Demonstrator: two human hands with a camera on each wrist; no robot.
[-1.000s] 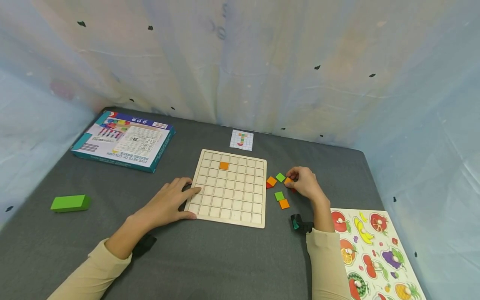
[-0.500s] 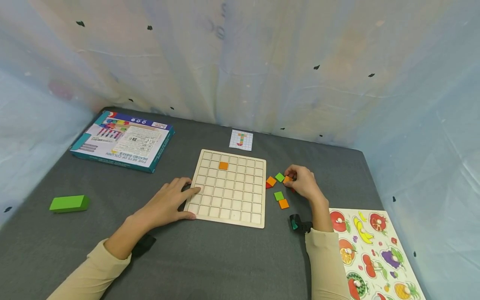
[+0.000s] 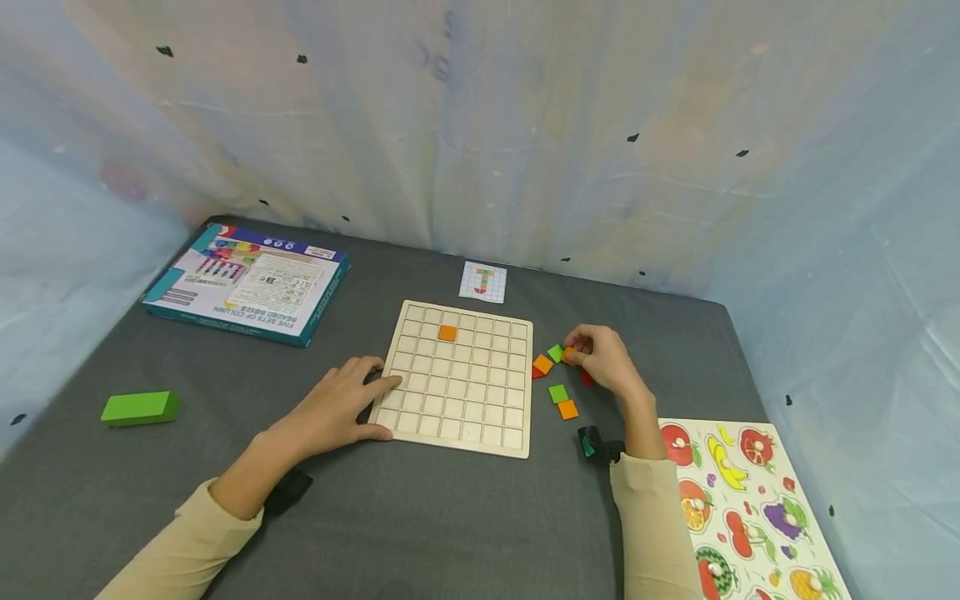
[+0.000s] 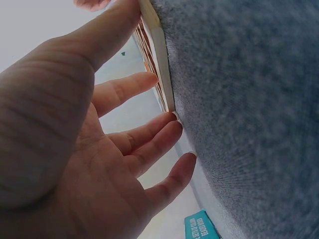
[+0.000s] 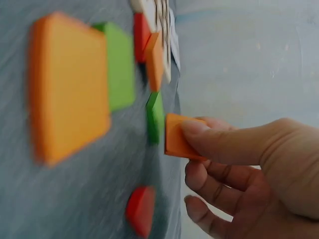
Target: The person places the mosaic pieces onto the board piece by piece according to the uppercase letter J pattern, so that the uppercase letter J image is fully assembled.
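A wooden grid board (image 3: 465, 392) lies mid-table with one orange tile (image 3: 447, 333) in an upper-left cell. My left hand (image 3: 333, 408) rests at its left edge, fingers spread, index fingertip on the board and thumb at the lower corner; the left wrist view shows the board's edge (image 4: 158, 50) beside the fingers. Thumb and fingers of my right hand (image 3: 606, 358) pinch an orange tile (image 5: 177, 137), lifted off the cloth. Near it lie green tiles (image 3: 558, 393) (image 5: 155, 117), orange tiles (image 3: 567, 409) (image 5: 75, 87) and red pieces (image 3: 587, 378) (image 5: 141, 211).
Behind the board lies a pattern card (image 3: 483, 282). A flat box (image 3: 247, 283) is at the back left, with a green block (image 3: 140, 408) in front of it. At the right is a fruit picture board (image 3: 738, 500). A curtain (image 3: 480, 125) hangs behind the table.
The orange tile in my right hand has come up and slightly left, and the red piece beneath shows more fully. My left hand has stayed on the board's edge.
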